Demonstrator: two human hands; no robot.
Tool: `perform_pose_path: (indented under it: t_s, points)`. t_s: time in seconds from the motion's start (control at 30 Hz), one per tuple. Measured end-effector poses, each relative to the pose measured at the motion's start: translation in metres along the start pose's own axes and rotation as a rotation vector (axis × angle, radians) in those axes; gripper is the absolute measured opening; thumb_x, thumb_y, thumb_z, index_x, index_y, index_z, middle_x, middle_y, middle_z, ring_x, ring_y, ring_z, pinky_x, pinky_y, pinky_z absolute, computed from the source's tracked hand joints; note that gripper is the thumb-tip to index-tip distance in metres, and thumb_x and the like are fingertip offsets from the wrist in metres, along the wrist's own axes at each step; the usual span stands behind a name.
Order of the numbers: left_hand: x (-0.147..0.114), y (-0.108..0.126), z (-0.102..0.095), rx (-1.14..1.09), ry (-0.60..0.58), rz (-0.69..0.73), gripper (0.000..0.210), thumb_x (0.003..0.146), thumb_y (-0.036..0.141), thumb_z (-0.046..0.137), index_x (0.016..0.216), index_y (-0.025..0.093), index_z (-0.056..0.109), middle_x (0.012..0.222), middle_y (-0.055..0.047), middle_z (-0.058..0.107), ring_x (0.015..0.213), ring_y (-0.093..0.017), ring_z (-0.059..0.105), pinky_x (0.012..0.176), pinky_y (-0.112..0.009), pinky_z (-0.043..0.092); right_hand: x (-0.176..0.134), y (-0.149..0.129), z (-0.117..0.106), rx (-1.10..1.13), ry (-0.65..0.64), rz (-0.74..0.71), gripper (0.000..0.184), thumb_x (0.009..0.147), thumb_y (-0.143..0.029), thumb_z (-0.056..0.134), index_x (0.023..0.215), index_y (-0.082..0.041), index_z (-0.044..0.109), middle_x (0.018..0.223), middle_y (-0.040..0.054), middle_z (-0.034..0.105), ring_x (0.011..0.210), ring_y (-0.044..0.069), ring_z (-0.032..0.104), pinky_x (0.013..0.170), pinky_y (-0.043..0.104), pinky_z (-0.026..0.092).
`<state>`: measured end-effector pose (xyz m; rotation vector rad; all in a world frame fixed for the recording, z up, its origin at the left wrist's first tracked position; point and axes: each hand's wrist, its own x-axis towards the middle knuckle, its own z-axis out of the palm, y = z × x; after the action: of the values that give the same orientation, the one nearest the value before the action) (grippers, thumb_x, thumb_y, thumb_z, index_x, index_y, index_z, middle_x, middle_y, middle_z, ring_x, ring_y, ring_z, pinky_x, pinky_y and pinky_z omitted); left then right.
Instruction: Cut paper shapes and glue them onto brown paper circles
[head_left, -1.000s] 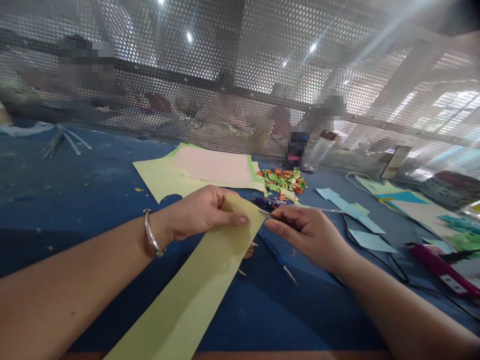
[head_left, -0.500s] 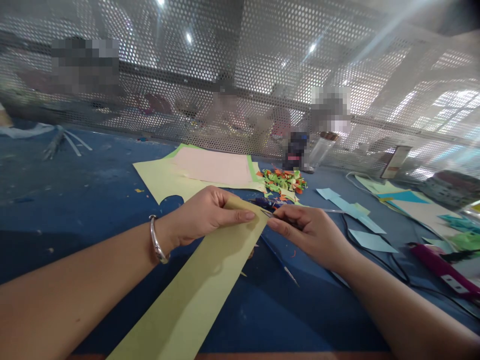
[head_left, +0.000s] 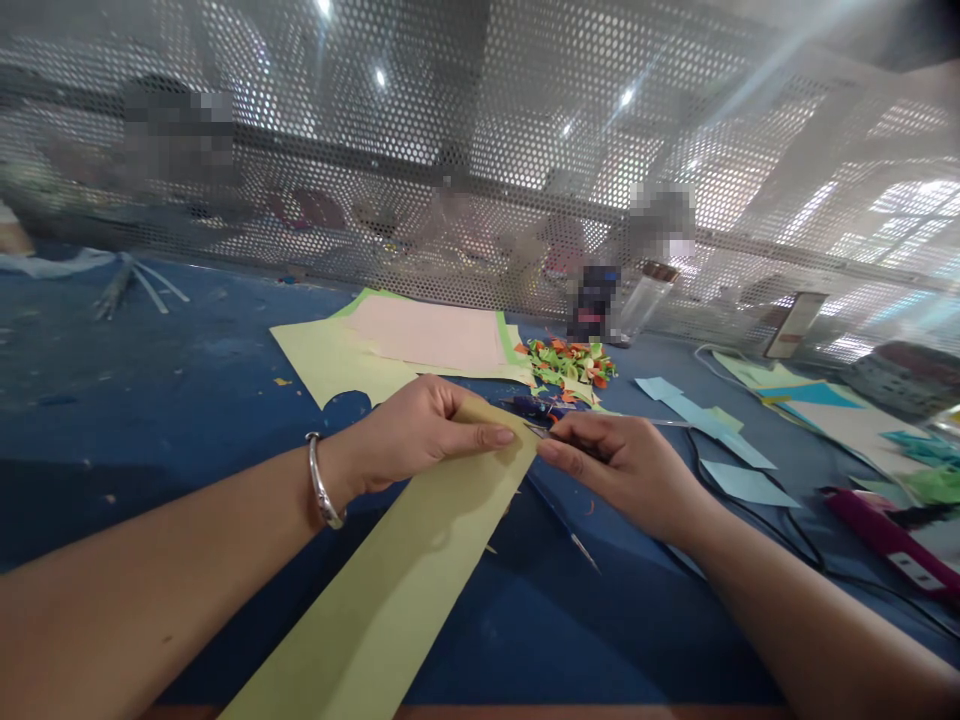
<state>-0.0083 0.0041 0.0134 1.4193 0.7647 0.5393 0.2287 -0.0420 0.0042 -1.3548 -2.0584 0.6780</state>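
Observation:
A long strip of yellow-green paper [head_left: 390, 580] runs from the near edge of the table up to my fingers. My left hand [head_left: 435, 430] pinches its upper end, thumb on top and fingers behind. At the strip's upper right corner, my right hand [head_left: 619, 460] is closed around small scissors [head_left: 536, 431]. Only their thin metal blades show, touching the paper's edge; the handles are hidden in my palm. Under the hands lies a slim blue pen-like tool [head_left: 562, 525] with a pale tip.
Pink paper [head_left: 442, 332] lies on green and yellow sheets [head_left: 322, 355] behind my hands. Beside it is a heap of green and orange scraps [head_left: 570, 365]. Rightward are light blue pieces [head_left: 742, 482], cables and a magenta power strip [head_left: 877, 540]. A perforated metal screen [head_left: 480, 230] borders the table.
Both hands keep their grip and almost the same position. The view has shifted slightly, and the scissors' blades remain at the strip's corner.

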Motion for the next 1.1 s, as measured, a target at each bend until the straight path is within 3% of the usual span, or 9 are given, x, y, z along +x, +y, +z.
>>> perform_pose_path:
  t_s: [0.33,1.1]
  points:
    - [-0.0003,-0.0015,0.0015,0.006,-0.048,-0.004,0.029,0.081,0.040,0.077,0.096,0.016,0.080,0.087,-0.011,0.079,0.061,-0.017,0.070,0.055,-0.024,0.051,-0.0002,-0.0001,0.0019,0.031,-0.020,0.009,0.043,0.092,-0.056,0.059,0.071,-0.019,0.057,0.063,-0.0037,0.037,0.057,0.011,0.036,0.047,0.023,0.031]
    - [0.0003,-0.0030,0.0003,0.021,-0.091,-0.004,0.021,0.080,0.038,0.078,0.087,0.018,0.081,0.075,-0.004,0.075,0.056,-0.012,0.063,0.052,-0.022,0.044,-0.0012,0.0022,0.0034,-0.007,-0.044,-0.007,0.042,0.095,-0.055,0.055,0.073,-0.019,0.060,0.066,-0.0027,0.042,0.056,0.011,0.041,0.046,0.023,0.035]
